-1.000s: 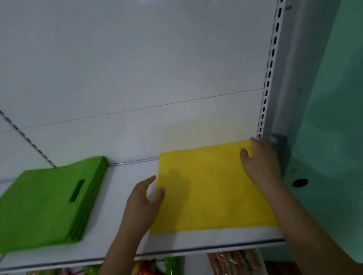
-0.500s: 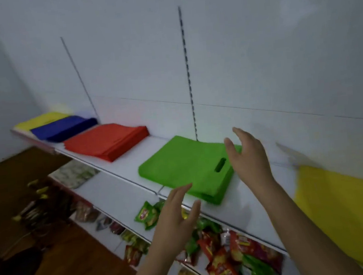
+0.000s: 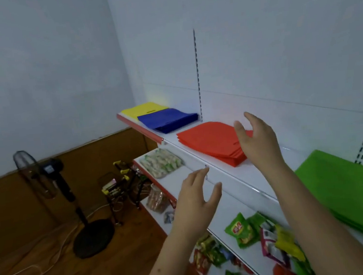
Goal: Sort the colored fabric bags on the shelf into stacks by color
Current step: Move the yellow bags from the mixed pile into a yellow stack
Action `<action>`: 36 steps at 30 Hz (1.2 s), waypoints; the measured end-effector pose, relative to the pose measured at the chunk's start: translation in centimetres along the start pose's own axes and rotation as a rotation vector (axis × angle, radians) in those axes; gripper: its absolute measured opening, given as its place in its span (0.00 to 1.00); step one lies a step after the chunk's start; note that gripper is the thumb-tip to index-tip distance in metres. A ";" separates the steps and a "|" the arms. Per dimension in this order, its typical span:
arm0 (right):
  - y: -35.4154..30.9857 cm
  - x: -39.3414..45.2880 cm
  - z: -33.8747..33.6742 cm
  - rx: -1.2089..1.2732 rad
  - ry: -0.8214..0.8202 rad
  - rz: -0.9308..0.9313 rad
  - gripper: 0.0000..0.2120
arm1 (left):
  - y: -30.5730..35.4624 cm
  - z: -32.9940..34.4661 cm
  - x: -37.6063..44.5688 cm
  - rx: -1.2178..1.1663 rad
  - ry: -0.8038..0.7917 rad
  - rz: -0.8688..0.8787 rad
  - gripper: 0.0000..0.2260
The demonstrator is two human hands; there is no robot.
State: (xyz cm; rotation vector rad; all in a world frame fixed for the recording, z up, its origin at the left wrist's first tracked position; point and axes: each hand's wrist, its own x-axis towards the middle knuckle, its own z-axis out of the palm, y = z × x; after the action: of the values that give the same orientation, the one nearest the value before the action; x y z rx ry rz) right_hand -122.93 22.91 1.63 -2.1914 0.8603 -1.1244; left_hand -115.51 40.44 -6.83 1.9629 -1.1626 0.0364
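Along the white top shelf (image 3: 236,177) lie stacks of fabric bags: yellow bags (image 3: 139,109) at the far left end, blue bags (image 3: 167,119) overlapping them, a red stack (image 3: 210,141) in the middle and a green stack (image 3: 347,187) at the right edge of view. My right hand (image 3: 257,139) hovers with spread fingers in front of the red stack's right end, holding nothing. My left hand (image 3: 196,203) is raised lower down, in front of the shelf edge, fingers relaxed and empty.
Lower shelves carry snack packets (image 3: 260,238) and a pile of white-green packs (image 3: 161,163). A standing fan (image 3: 45,174) and a wire rack (image 3: 123,188) stand on the wooden floor at left, with cables lying around.
The view has swung left from the yellow bag at the shelf's right end, past the green stack, to the red stack. Both hands left the yellow bag and now hover empty.
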 end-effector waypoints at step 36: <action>-7.2 42.2 61.5 -0.039 -0.189 0.031 0.31 | -51.5 -14.0 52.9 0.069 0.116 -0.174 0.27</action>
State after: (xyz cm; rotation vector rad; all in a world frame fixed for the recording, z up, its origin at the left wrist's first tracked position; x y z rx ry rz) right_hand -49.94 6.61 -3.76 -2.2651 0.8366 -0.8759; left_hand -42.26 23.60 -8.95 2.0874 -0.9241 0.0985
